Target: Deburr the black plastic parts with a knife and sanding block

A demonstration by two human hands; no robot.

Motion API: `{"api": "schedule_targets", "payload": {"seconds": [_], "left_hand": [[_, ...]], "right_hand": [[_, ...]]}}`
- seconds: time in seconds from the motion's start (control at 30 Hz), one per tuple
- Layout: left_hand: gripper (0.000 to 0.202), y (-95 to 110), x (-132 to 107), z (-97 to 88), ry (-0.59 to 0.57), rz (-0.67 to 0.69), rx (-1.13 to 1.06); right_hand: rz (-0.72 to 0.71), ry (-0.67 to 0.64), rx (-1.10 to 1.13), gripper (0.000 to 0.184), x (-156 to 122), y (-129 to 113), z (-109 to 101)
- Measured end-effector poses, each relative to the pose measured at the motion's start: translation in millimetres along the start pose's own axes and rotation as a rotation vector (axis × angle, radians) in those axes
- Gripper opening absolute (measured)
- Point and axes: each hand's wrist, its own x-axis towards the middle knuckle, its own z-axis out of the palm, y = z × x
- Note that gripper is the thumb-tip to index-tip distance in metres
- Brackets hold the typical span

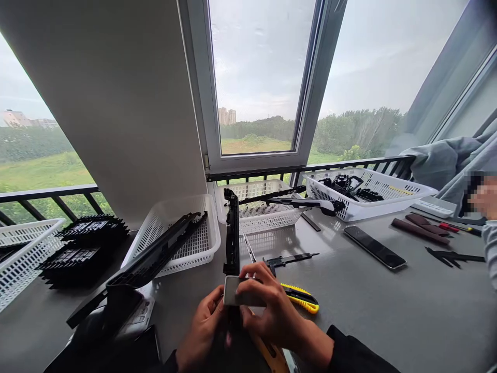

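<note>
Low in the middle of the frame, the right hand point(272, 303) grips a grey rectangular block with rounded corners point(232, 291), its fingers bent over the top and the thumb underneath. The left hand point(204, 324) is at the block's left end, fingers curled inward; its fingertips are partly hidden, so whether they pinch the block or something beneath it, I cannot tell. Directly beyond the block, a long, narrow black plastic strip point(232, 228) points up the frame past the rim of a white plastic mesh basket point(267, 223); whether it runs on under the block is hidden.

Work on the strip seems under way rather than finished, judging by the block held at its near end. How much remains cannot be read from its surface. More black parts wait or rest elsewhere: a long curved black plastic piece point(155, 259) lies across a second white basket at left centre, and a pile of small black parts point(345, 187) fills part of a third at upper right. Nothing shows which of these are done.

On the grey tabletop point(349, 316), a yellow-and-black utility knife point(306, 299) lies just right of the right hand, with a dark caliper point(293, 259) beyond it, both unheld.
</note>
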Motion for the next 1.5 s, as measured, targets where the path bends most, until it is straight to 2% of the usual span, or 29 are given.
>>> {"api": "schedule_targets", "payload": {"seconds": [0.13,0.27,0.43,0.6,0.77,0.9,1.07,1.23,1.4,1.5], "left_hand": [[0.048,-0.3,-0.1,-1.2,0.016,0.034,0.002],[0.048,-0.3,-0.4,-0.6,-0.020,-0.009,0.010],[0.045,5.9,-1.5,3.3,-0.005,0.034,0.008],[0.047,5.3,-1.8,4.8,-0.021,-0.001,-0.005],[0.047,0.2,0.2,-0.2,-0.046,0.022,0.006],[0.050,-1.2,0.9,-2.3,-0.047,0.006,0.027],[0.045,-0.1,0.5,-2.6,-0.031,0.050,0.028],[0.046,-0.6,0.8,-0.8,-0.082,0.021,0.007],[0.045,1.3,0.2,0.1,-0.031,0.043,0.006],[0.045,3.5,-0.1,2.3,-0.034,0.025,0.014]], "right_hand": [[-0.076,-0.078,0.049,0.045,0.7,-0.2,-0.8],[-0.012,-0.004,0.013,0.038,2.9,3.8,-5.7],[-0.073,-0.080,0.047,0.043,1.6,3.8,-3.9],[-0.030,-0.018,-0.005,0.038,0.9,5.2,-5.4],[-0.058,-0.062,0.016,0.042,3.2,8.4,-9.7],[-0.007,-0.005,-0.004,0.037,3.6,10.3,-10.3],[-0.041,-0.116,0.065,0.046,1.9,4.8,-6.3],[0.020,-0.051,0.040,0.039,2.9,6.8,-8.4],[-0.023,-0.125,0.070,0.047,2.7,5.5,-5.8],[-0.003,-0.117,0.052,0.045,2.7,7.8,-8.4]]}}
